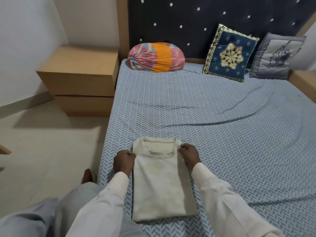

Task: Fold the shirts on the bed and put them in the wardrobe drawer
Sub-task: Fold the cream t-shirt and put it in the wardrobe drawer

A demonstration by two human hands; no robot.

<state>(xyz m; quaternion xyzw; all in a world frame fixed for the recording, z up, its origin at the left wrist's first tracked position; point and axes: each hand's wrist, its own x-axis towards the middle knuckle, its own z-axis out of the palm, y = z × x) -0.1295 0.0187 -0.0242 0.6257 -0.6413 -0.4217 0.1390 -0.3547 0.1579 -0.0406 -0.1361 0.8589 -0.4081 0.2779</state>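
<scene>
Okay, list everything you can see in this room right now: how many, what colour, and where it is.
shirt: one, cream, part-folded, near edge of the bed
bed: one, blue-and-white patterned sheet, middle and right of view
bolster: one, pink and orange, head of the bed, left side
blue cushion: one, navy with gold trim, leaning on the headboard
grey cushion: one, grey, right of the blue cushion
headboard: one, dark with white studs, behind the cushions
bedside cabinet: one, brown, left of the bed
floor: beige, left of the bed
left hand: one, grips the shirt's left shoulder
right hand: one, pinches the shirt's right shoulder
sleeves: two, cream, bottom of view
</scene>
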